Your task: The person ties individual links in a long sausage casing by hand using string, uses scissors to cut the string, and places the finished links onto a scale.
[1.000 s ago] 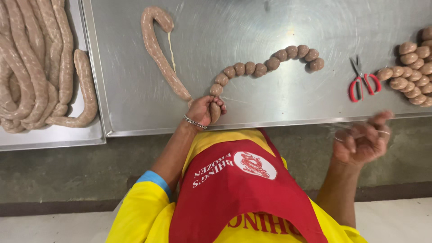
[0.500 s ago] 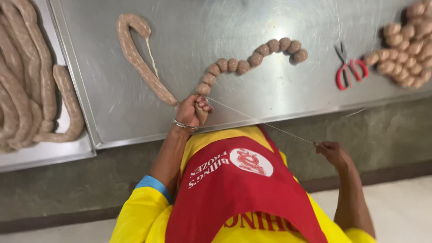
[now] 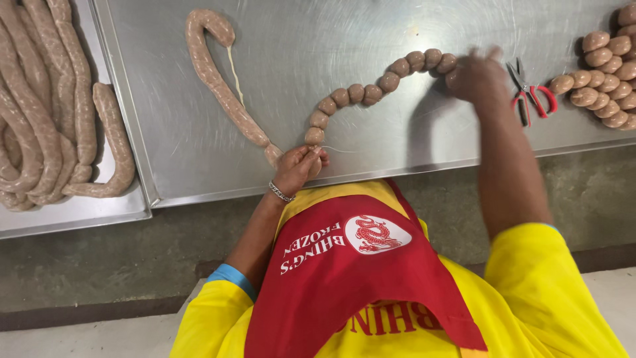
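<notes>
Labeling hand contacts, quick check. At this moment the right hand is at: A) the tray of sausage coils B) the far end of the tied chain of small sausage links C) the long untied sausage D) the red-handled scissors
B: the right hand sits, blurred, at the far end of the chain of small sausage links, just short of the red-handled scissors, while the left hand pinches the chain's near end.

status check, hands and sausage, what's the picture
Left hand pinching sausage chain at its near end. Right hand at far end, blurred. Scissors beside it, clear.
</notes>
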